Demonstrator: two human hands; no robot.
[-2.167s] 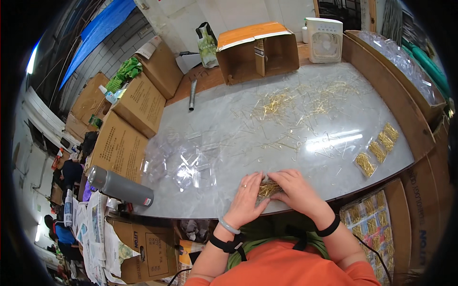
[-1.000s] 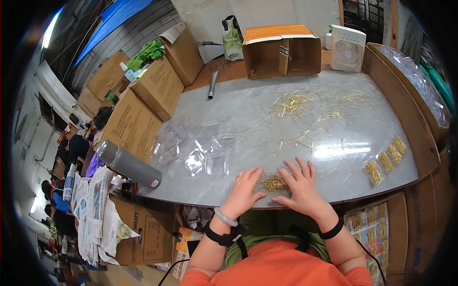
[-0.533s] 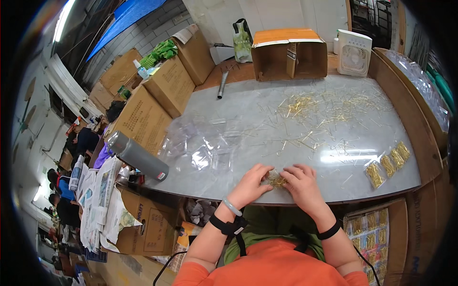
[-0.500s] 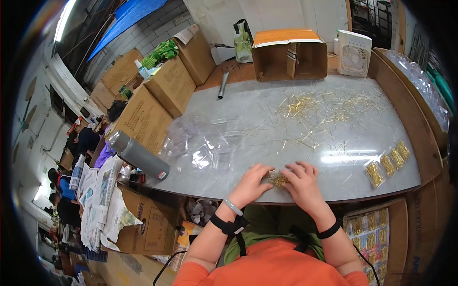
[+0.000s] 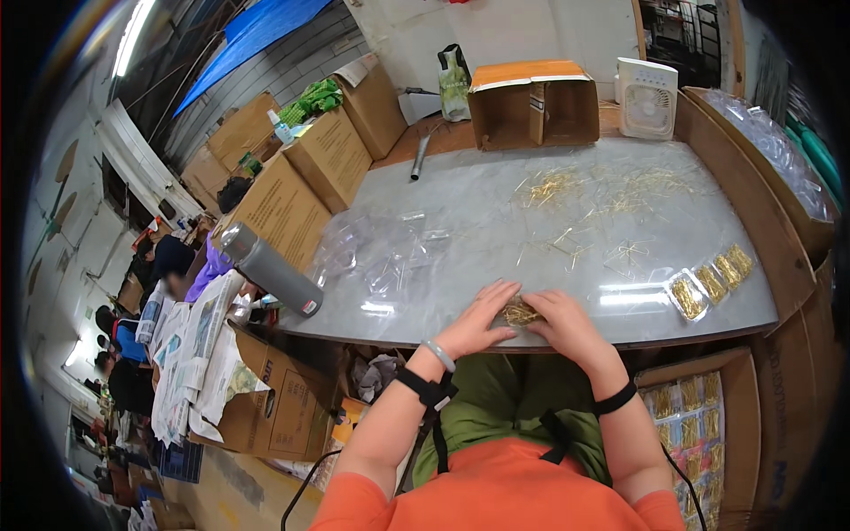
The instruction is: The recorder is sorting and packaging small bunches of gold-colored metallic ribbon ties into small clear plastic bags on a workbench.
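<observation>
Near the table's front edge, my left hand (image 5: pixel 483 317) and my right hand (image 5: pixel 567 320) close in from both sides on a small bundle of gold-coloured wire pieces (image 5: pixel 521 311). Fingers and thumbs press against it; my fingers partly cover the bundle, so I cannot tell whether plastic wraps it. Beyond my hands lie loose gold-coloured wire pieces (image 5: pixel 553 188), some bent, in a scattered heap. Clear plastic packs (image 5: pixel 390 252) are spread to the left of my hands. On the right, several filled packs of gold wire pieces (image 5: pixel 711 283) lie in a slanting row.
A grey bottle (image 5: pixel 270 270) stands at the table's left edge beside cardboard boxes (image 5: pixel 288 208). At the back are an open carton (image 5: pixel 536 106), a white fan (image 5: pixel 647 99) and a metal tool (image 5: pixel 420 157). Below right, a box (image 5: pixel 739 389) holds more filled packs. People work far left.
The view has shifted slightly. My hands stay at the bundle, and the left fingers now stretch farther along its far side. The filled packs on the right have not visibly moved.
</observation>
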